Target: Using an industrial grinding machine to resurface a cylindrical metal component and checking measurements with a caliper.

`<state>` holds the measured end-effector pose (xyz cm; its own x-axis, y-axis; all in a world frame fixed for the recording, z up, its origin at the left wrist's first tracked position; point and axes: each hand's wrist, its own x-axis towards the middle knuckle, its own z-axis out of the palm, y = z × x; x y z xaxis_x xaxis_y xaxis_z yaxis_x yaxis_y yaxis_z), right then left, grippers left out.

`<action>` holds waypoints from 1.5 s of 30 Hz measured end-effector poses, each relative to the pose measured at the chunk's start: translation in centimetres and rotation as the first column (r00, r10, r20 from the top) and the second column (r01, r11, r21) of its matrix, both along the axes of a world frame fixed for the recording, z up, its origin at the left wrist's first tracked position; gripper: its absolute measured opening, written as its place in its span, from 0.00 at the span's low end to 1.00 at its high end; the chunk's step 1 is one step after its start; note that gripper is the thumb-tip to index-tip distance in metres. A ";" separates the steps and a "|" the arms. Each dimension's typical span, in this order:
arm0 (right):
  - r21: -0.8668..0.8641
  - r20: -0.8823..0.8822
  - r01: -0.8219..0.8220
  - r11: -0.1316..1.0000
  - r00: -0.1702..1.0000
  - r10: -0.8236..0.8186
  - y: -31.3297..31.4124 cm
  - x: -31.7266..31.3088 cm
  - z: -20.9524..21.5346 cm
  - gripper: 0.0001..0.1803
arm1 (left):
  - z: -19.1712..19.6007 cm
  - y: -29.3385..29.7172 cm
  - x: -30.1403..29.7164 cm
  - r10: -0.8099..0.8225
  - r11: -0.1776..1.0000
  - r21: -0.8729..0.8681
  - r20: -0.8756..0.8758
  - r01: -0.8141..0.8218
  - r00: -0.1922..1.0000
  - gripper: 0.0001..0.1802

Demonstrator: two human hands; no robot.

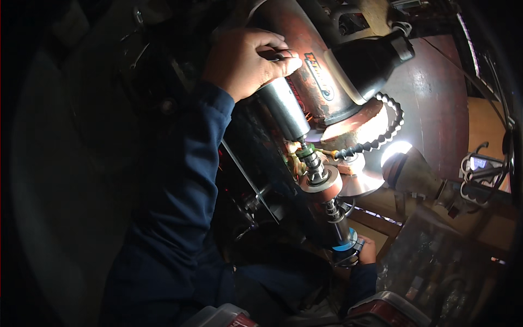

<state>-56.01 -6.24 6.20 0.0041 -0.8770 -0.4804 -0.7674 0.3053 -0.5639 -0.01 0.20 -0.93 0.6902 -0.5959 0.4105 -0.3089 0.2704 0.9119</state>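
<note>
My left hand (248,62), its fingers closed in a pinch, is at the upper end of a shiny steel cylinder (284,109). A small dark part shows between the fingers, too hidden to name. Below the cylinder, a slim spindle (311,158) carries a round collar with a reddish-brown side (321,185). Further down is a dark shaft with a blue-banded end piece (346,245). My right hand (368,250) curls round the side of that end piece, with most of its fingers hidden behind it.
Beside the cylinder stands a large worn reddish machine housing (297,38). A black segmented hose (376,144) loops near a bright disc (362,182). A lit lamp (403,163) shines from the right. Red-and-clear containers (389,310) sit at the lower edge.
</note>
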 end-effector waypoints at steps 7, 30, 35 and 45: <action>0.119 -0.118 -0.102 0.988 0.986 0.116 -2.2 -2.2 -0.3 0.11 | -0.5 -0.5 -0.1 0.014 1.000 -0.006 0.018 -0.013 1.000 0.15; -0.722 -0.215 -0.057 0.690 0.966 -0.145 6.8 1.8 -2.2 0.15 | 0.1 -0.3 0.0 0.014 0.994 0.105 0.098 -0.024 0.995 0.12; -0.770 -0.057 0.042 0.637 0.989 -0.134 7.8 2.8 -4.6 0.18 | 0.3 2.0 1.0 -0.078 0.991 0.105 -0.082 0.086 0.994 0.16; -0.993 -0.088 -0.070 0.099 0.978 -0.189 9.7 5.7 -8.1 0.24 | -0.3 0.8 0.8 -0.178 0.975 0.117 -0.093 0.188 0.980 0.20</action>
<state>-50.32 3.50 -1.95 -0.0288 -0.5572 0.8299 -0.8828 -0.3753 -0.2826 0.82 1.00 -1.25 0.5923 -0.7584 0.2720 -0.1883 0.1980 0.9620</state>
